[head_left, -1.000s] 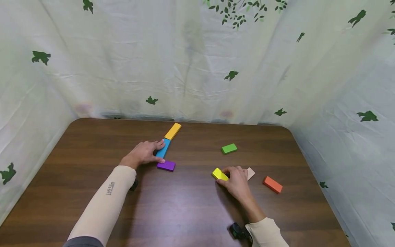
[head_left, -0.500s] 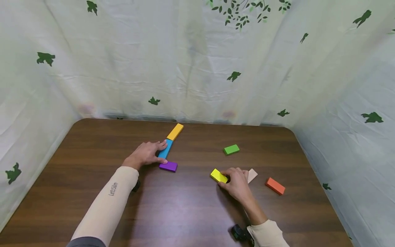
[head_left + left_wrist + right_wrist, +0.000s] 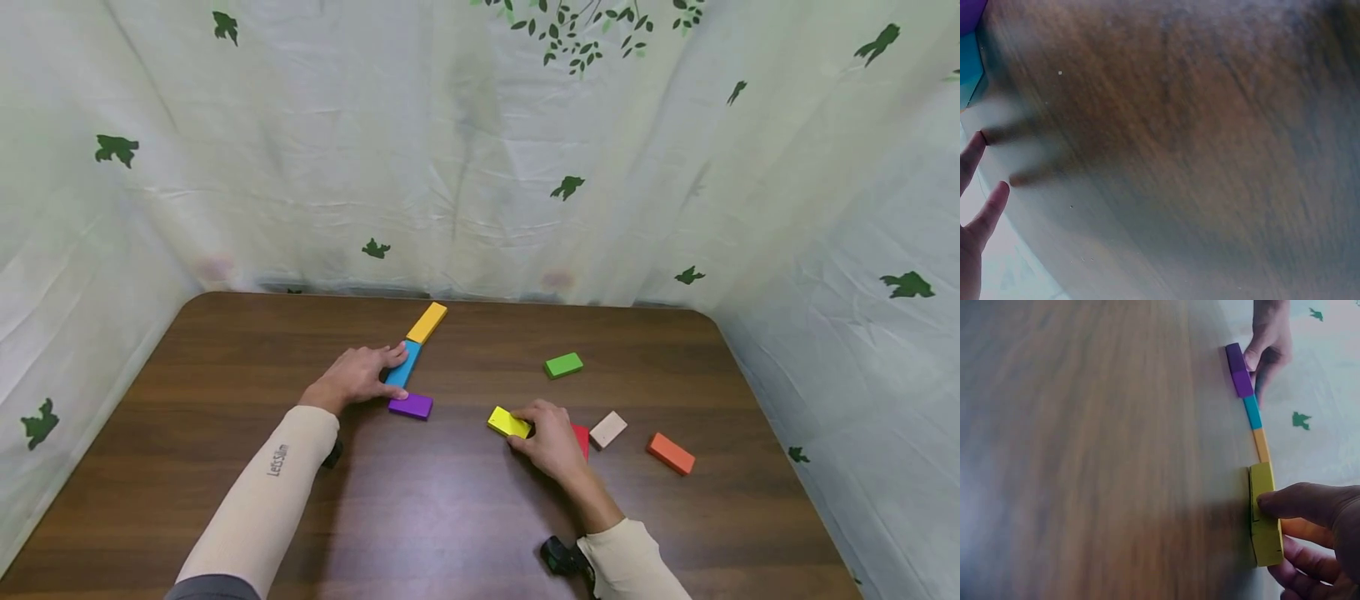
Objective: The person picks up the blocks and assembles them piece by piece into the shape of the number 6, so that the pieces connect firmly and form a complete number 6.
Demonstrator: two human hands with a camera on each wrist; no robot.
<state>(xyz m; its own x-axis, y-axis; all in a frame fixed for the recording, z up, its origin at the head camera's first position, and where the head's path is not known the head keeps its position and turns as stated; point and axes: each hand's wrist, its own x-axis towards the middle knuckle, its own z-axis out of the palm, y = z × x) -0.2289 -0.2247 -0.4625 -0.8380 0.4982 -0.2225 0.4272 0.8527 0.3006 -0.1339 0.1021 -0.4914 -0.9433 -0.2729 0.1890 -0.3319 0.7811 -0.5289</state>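
Yellow rectangular block [image 3: 508, 422]: pinched between thumb and fingers of the right hand [image 3: 551, 440], well apart from the purple rectangular block [image 3: 411, 407]; contact with the brown wood-grain desk [image 3: 435, 517] cannot be confirmed. Left hand [image 3: 354, 379]: fingers spread, a fingertip on the blue rectangular block [image 3: 404, 367], thumb at the purple one. The blue block's far end meets an amber rectangular block [image 3: 427, 322]. Red block [image 3: 581, 440]: partly hidden by the right hand. Pale pink block [image 3: 607, 430] and orange-red block [image 3: 671, 454]: farther right. Green block [image 3: 563, 365]: farther back.
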